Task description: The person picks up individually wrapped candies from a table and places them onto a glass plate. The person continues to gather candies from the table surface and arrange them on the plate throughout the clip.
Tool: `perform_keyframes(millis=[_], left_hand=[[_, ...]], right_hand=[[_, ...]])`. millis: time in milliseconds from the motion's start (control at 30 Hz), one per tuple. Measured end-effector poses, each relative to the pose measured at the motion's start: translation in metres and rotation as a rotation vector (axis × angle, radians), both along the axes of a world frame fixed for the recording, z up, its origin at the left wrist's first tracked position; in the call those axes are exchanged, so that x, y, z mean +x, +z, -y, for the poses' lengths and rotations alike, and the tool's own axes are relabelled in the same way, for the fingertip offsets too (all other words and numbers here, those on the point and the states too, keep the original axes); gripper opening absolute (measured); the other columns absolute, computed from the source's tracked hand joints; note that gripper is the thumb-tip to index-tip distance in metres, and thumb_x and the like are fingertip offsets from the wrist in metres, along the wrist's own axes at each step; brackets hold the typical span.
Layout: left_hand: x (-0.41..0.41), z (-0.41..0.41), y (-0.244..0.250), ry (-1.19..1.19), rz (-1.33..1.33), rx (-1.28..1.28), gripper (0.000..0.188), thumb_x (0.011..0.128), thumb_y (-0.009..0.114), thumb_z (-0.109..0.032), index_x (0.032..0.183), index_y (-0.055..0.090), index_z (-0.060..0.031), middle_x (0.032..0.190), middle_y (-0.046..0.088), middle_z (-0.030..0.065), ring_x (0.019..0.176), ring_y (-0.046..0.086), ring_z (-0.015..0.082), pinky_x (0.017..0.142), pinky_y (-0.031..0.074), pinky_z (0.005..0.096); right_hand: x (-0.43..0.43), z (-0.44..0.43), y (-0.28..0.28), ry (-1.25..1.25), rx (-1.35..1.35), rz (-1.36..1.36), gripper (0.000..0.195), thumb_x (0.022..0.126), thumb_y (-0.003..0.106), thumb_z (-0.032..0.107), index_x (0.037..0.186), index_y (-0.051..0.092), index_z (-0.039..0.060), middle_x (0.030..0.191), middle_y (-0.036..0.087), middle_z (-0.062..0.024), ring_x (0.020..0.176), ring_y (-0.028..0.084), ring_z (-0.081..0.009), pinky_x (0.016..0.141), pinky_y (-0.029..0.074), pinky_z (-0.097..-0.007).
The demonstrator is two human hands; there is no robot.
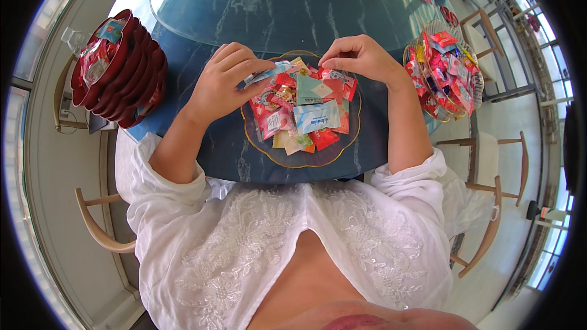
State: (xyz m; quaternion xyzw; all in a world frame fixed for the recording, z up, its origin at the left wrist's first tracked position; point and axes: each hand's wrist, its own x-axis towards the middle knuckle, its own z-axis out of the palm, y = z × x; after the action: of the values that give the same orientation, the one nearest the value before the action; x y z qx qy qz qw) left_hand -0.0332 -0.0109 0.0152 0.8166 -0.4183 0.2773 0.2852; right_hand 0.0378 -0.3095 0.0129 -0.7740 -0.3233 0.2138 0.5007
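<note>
My left hand pinches a blue-and-white wrapped sweet between thumb and fingers, over the left side of a clear, gold-rimmed scalloped plate. On the plate lies a heap of wrapped sweets: a second blue-and-white packet in front, a green-and-pink packet above it, and red packets around them. My right hand is bent over the plate's far right edge, fingertips drawn together beside a red packet. Whether those fingertips hold anything is not plain.
A stack of dark red scalloped bowls with packets in the top one stands at left. Clear gold-rimmed dishes full of sweets are at right. Red-handled scissors lie beyond. A glass turntable covers the marbled table's far part.
</note>
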Motion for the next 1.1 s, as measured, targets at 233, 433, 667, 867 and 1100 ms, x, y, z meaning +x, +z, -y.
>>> perform_keyframes(millis=[233, 433, 667, 867, 1100], left_hand=[[-0.004, 0.005, -0.003, -0.07, -0.005, 0.062, 0.032, 0.067, 0.076, 0.003, 0.097, 0.07, -0.0054, 0.076, 0.058, 0.0053, 0.068, 0.057, 0.0214, 0.062, 0.048, 0.0335], [-0.006, 0.008, -0.002, -0.136, -0.044, 0.12, 0.031, 0.068, 0.075, 0.003, 0.097, 0.07, -0.0062, 0.072, 0.058, 0.0045, 0.063, 0.058, 0.0202, 0.059, 0.049, 0.0323], [-0.012, 0.014, 0.004, -0.168, -0.115, 0.127, 0.032, 0.07, 0.076, -0.004, 0.101, 0.07, -0.0082, 0.072, 0.057, 0.0039, 0.063, 0.059, 0.0205, 0.061, 0.05, 0.0325], [-0.008, 0.01, 0.001, -0.136, -0.145, 0.055, 0.033, 0.072, 0.078, -0.009, 0.104, 0.07, -0.0058, 0.082, 0.062, 0.0073, 0.069, 0.059, 0.0221, 0.064, 0.049, 0.0326], [-0.005, 0.008, 0.002, -0.096, -0.196, 0.078, 0.031, 0.077, 0.076, -0.012, 0.106, 0.069, -0.0035, 0.086, 0.064, 0.0096, 0.075, 0.059, 0.0251, 0.07, 0.048, 0.0352]], right_hand=[[0.005, -0.002, -0.004, -0.253, -0.119, 0.163, 0.02, 0.09, 0.069, 0.017, 0.103, 0.071, 0.003, 0.086, 0.07, -0.0015, 0.08, 0.063, -0.0063, 0.073, 0.049, -0.0216], [0.001, -0.003, -0.006, -0.225, -0.127, 0.105, 0.021, 0.089, 0.07, 0.02, 0.104, 0.072, 0.0051, 0.073, 0.06, 0.0022, 0.068, 0.052, -0.0048, 0.063, 0.044, -0.0225], [0.002, -0.001, -0.01, -0.215, -0.157, 0.124, 0.026, 0.087, 0.07, 0.027, 0.101, 0.074, 0.0049, 0.076, 0.069, -0.0043, 0.069, 0.06, -0.0103, 0.066, 0.048, -0.0264], [0.003, 0.0, -0.009, -0.169, -0.207, 0.136, 0.028, 0.089, 0.067, 0.028, 0.102, 0.074, 0.0034, 0.072, 0.069, -0.0063, 0.063, 0.062, -0.0121, 0.062, 0.048, -0.0276], [0.006, 0.002, -0.014, -0.143, -0.256, 0.198, 0.032, 0.089, 0.066, 0.032, 0.103, 0.074, 0.0044, 0.076, 0.071, -0.0087, 0.065, 0.063, -0.0143, 0.063, 0.049, -0.0294]])
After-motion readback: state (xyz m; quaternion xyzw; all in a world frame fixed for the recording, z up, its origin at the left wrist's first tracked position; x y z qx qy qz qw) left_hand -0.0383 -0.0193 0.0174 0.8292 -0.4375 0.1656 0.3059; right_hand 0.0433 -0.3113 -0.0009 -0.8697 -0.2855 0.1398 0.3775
